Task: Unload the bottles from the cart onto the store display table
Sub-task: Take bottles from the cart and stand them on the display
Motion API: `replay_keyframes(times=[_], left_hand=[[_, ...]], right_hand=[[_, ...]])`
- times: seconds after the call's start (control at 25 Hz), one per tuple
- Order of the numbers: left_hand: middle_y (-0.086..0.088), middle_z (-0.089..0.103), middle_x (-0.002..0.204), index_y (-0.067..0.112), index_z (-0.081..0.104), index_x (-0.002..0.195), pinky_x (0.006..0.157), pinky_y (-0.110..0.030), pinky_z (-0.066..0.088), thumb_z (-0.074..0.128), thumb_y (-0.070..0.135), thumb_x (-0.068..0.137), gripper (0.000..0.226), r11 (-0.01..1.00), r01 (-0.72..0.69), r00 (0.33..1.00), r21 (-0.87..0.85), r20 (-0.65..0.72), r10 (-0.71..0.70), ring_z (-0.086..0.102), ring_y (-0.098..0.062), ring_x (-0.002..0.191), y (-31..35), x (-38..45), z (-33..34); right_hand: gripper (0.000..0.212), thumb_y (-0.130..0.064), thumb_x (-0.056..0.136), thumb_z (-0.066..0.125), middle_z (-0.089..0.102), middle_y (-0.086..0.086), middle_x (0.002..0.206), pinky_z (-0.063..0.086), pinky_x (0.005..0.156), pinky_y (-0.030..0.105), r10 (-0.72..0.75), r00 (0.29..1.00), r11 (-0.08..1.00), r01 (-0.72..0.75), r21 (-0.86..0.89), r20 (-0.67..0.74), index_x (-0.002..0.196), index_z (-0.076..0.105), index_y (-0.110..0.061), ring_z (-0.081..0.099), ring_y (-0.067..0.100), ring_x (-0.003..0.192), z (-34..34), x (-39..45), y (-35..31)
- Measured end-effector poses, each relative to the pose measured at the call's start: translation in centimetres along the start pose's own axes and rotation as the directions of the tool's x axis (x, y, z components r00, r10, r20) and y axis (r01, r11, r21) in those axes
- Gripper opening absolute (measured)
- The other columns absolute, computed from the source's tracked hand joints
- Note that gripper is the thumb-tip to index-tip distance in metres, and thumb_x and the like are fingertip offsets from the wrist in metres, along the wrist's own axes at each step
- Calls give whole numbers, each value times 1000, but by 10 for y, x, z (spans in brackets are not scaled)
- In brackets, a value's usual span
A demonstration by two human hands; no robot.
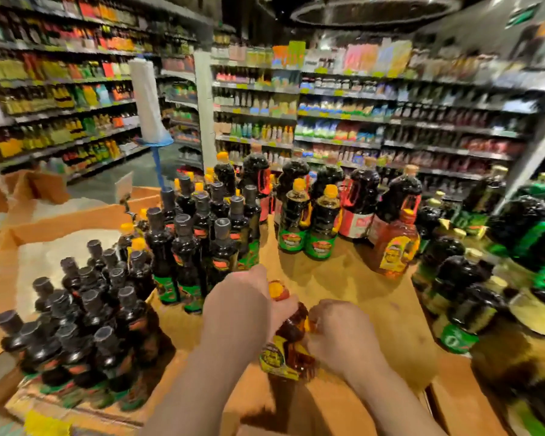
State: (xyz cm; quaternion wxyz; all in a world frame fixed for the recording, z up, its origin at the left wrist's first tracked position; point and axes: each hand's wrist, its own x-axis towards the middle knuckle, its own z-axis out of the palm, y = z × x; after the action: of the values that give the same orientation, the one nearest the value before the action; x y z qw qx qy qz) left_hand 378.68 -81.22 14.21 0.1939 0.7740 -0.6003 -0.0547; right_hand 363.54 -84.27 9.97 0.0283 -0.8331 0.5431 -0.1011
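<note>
Both my hands hold one amber bottle (288,347) with an orange cap and a yellow label, low over the near part of the wooden display table (359,294). My left hand (249,306) grips its neck and upper body from the left. My right hand (340,332) curls round its handle side from the right. A matching amber bottle (397,247) stands further back on the table. The cart is not in view.
Dark bottles with grey caps (195,240) crowd the table's left side, and more (85,328) fill a lower box at left. Orange-capped dark bottles (309,221) and large jugs (362,199) stand at the back, green-labelled ones (463,294) at right. Store shelves (359,114) surround the aisle.
</note>
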Motion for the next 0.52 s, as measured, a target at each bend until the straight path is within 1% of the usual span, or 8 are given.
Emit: replay_keyframes(times=[0.04, 0.12, 0.2, 0.28, 0.32, 0.36, 0.44, 0.52], left_hand=[[2, 53, 79, 21, 42, 83, 61, -31, 44, 53, 69, 81, 49, 998, -54, 998, -26, 32, 54, 53, -21, 74, 6, 10, 5], [0, 61, 87, 20, 37, 80, 65, -31, 42, 55, 66, 81, 50, 982, -184, 983, -50, 16, 185, 56, -22, 79, 21, 25, 17], [-1, 62, 94, 19, 41, 88, 67, -32, 40, 60, 67, 80, 52, 957, -283, 957, -64, 47, 286, 60, -25, 91, 34, 33, 25], [-1, 62, 99, 19, 45, 101, 70, -34, 46, 61, 68, 80, 55, 927, -363, 919, -95, 126, 372, 62, -26, 96, 47, 41, 36], [-1, 62, 101, 20, 44, 103, 72, -35, 47, 60, 67, 81, 54, 916, -386, 904, -108, 152, 399, 62, -25, 97, 54, 46, 42], [-2, 62, 101, 21, 43, 101, 73, -34, 48, 58, 67, 83, 52, 907, -402, 894, -123, 161, 418, 62, -25, 97, 62, 53, 49], [-2, 63, 100, 23, 39, 96, 70, -35, 46, 57, 65, 85, 48, 902, -406, 889, -145, 166, 427, 62, -26, 96, 81, 65, 64], [0, 62, 96, 24, 38, 97, 65, -34, 44, 56, 63, 87, 44, 902, -400, 895, -162, 145, 422, 61, -26, 90, 100, 77, 77]], right_hand=[[23, -33, 72, 53, 63, 2, 94, 42, 68, 33, 79, 997, 997, -78, 8, -15, 84, 63, -16, 58, 25, 94, 0, -1, 4], [22, -27, 74, 53, 62, 2, 95, 44, 70, 35, 221, 974, 975, -220, 35, -39, 87, 64, -14, 57, 26, 94, -3, -3, 15], [14, -25, 74, 53, 60, 1, 90, 40, 62, 33, 309, 949, 951, -308, 24, -56, 81, 59, -14, 57, 26, 92, -3, -5, 29], [8, -23, 73, 53, 56, 1, 82, 31, 53, 29, 382, 922, 924, -383, 5, -56, 75, 54, -15, 57, 27, 87, -1, -6, 49], [9, -22, 72, 53, 56, 2, 81, 31, 53, 29, 409, 911, 912, -410, -3, -55, 75, 55, -14, 57, 27, 85, 2, -5, 59], [11, -22, 72, 53, 57, 3, 81, 33, 54, 30, 430, 901, 902, -431, -16, -58, 77, 57, -12, 58, 28, 83, 5, -3, 71], [13, -21, 74, 54, 59, 5, 83, 33, 56, 31, 455, 888, 888, -458, -37, -65, 79, 60, -11, 57, 28, 82, 8, 6, 92], [11, -19, 75, 57, 60, 8, 84, 33, 57, 31, 469, 881, 883, -469, 11, -61, 80, 61, -10, 56, 29, 82, 7, 23, 113]])
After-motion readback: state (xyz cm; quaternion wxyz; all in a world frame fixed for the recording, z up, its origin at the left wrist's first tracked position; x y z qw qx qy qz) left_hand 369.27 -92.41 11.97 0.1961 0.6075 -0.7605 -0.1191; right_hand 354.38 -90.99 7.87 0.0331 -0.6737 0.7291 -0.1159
